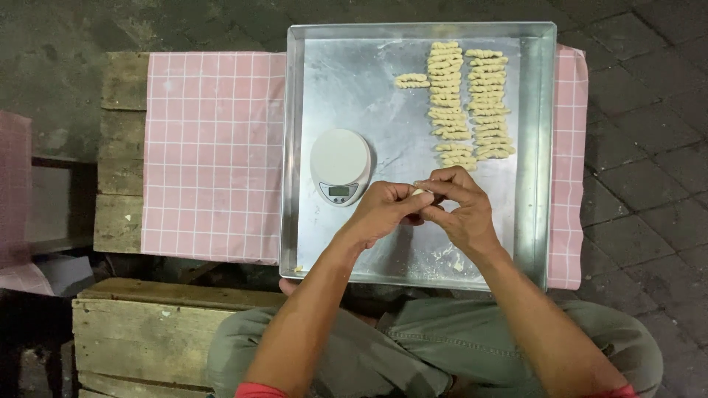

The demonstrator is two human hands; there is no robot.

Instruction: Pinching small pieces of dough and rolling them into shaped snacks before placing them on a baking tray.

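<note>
**Dough piece held between two hands over metal tray**

Item: small pale dough piece (422, 192), pinched between both hands above the near half of the square metal tray (544, 147). Left hand (383, 211) was closed on it from the left; right hand (459, 206) was curled over it from the right, fingertips meeting, seemingly so the piece could be shaped over the tray.

Finished twisted dough pieces (463, 103) lay in two neat columns at the far right, with a short third row started beside them, apparently to keep them separate.

A round white kitchen scale (340, 163) sat on the tray, just left of the hands.

Tray rested on a pink checked cloth (214, 155) over a wooden crate (122, 147).

Hidden: most of the dough piece, behind fingers; its shape was indeterminate. Scale display unreadable.
</note>
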